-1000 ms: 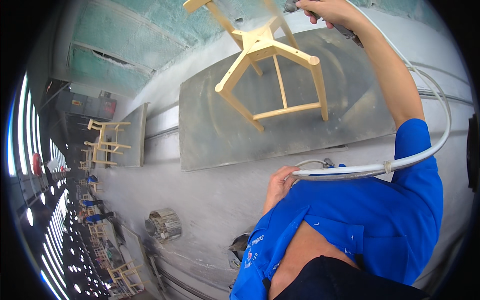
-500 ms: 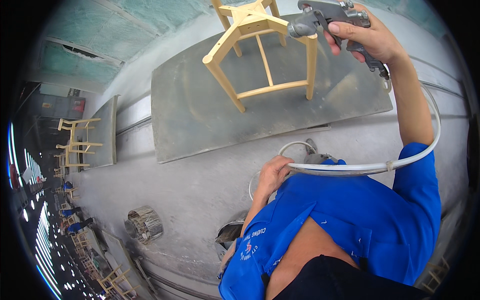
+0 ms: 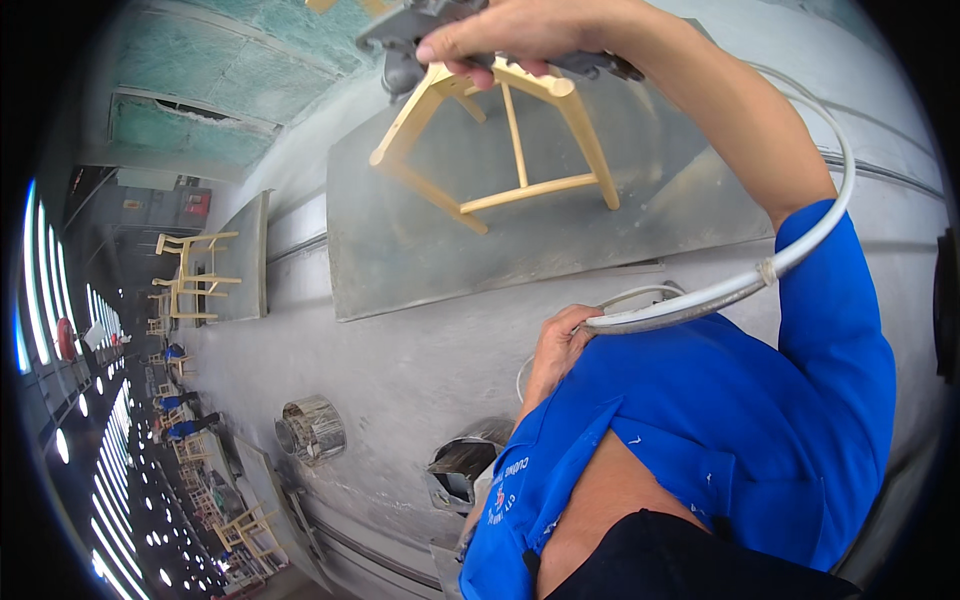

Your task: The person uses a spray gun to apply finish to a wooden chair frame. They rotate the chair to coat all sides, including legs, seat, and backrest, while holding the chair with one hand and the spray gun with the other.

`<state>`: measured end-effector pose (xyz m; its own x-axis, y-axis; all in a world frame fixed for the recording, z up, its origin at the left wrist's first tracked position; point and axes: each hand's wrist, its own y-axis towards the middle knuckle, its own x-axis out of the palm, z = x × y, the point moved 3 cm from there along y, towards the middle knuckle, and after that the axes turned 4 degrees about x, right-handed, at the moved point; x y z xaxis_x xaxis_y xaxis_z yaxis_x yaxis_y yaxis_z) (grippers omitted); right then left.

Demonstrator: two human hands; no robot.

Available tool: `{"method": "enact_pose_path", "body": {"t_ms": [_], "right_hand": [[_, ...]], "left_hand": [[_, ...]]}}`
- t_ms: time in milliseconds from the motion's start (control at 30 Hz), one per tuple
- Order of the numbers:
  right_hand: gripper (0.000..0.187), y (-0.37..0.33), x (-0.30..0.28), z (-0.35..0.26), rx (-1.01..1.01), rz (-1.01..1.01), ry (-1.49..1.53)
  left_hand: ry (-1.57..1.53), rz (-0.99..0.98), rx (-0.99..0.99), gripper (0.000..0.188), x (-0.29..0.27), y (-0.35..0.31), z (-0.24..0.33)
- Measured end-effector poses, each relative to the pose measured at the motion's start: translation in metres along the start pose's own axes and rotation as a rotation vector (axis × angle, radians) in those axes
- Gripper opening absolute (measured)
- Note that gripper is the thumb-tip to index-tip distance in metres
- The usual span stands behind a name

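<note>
My right hand [image 3: 545, 30] is wrapped round the grey spray gun [image 3: 420, 22] at the top of the view, with the gun's nozzle end toward the left. Below and beyond it, a pale wooden chair frame [image 3: 588, 135] stands on a grey board, partly covered by the hand and gun; whether they touch cannot be made out. From the gun side, a pale hose [image 3: 820, 225] loops down past my right arm. Near my waist, my left hand [image 3: 562, 345] is closed round that hose, beside a thinner grey line.
The grey board [image 3: 400, 265] lies under the chair frame. To the left, more wooden chairs [image 3: 200, 280] stand by another board [image 3: 258, 255]. A round, stained metal drum [image 3: 315, 430] sits on the floor, with a dark open container [image 3: 465, 465] closer to me. Several people work far left.
My right hand has swung left with the spray gun, across the upper part of the chair frame. The hose has followed. My left hand keeps its hold, and the whole view has shifted slightly.
</note>
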<state>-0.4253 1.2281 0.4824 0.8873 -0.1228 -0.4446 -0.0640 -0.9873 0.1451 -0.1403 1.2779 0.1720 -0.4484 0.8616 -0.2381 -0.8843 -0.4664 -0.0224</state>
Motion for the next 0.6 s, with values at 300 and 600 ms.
{"method": "enact_pose_path", "body": {"t_ms": [300,600], "right_hand": [[0.033,-0.038,-0.146,0.059,0.151,0.221,-0.37],[0.055,-0.193,-0.211,0.114,-0.216,-0.073,0.072]], "left_hand": [[-0.098,0.167,0.014,0.028,0.11,0.051,0.032],[0.009,0.088,-0.025,0.025,0.141,0.074,0.043]]}}
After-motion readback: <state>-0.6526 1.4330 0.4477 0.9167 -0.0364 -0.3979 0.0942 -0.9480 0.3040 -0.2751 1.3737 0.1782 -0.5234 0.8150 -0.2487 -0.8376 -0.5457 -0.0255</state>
